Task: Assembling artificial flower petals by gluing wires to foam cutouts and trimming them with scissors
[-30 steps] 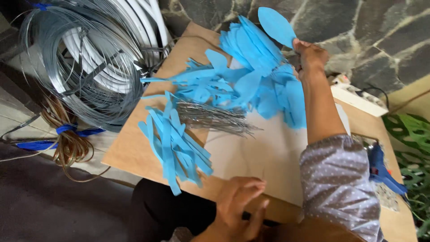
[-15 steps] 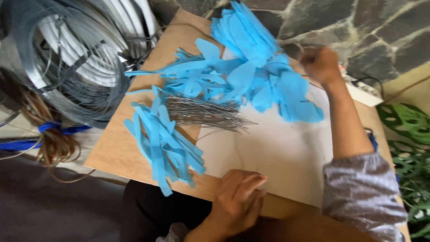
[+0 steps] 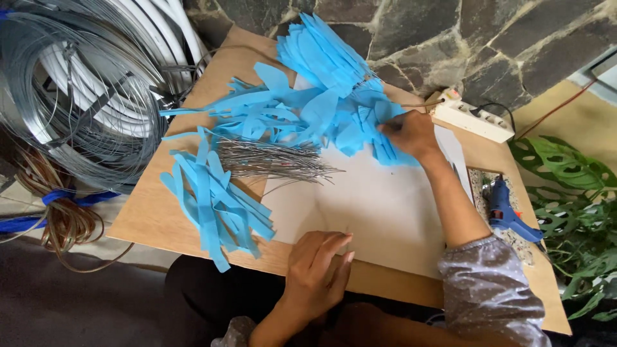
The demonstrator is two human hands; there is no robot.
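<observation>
My right hand (image 3: 411, 133) reaches across the surface (image 3: 148, 218), a wooden board, into the heap of blue leaf-shaped cutouts (image 3: 328, 96) at its far side. Its grip is closed on the edge of those cutouts, fingers curled in among them. My left hand (image 3: 318, 273) lies flat near the board's front edge, fingers loosely together, holding nothing, its fingertips on the white sheet (image 3: 379, 205) that covers the middle.

Between my hands, a bundle of thin metal wires (image 3: 270, 164) lies on its side, pointing toward the sheet. Just left of it is a pile of long blue strips (image 3: 215, 202). Off the board to the left sit big coils of grey wire (image 3: 71, 96). To the right, a blue glue gun (image 3: 504, 212) rests by my sleeve, with a white power strip (image 3: 472, 115) against the stone wall (image 3: 450, 38) and green leaves (image 3: 572, 193) beyond.
</observation>
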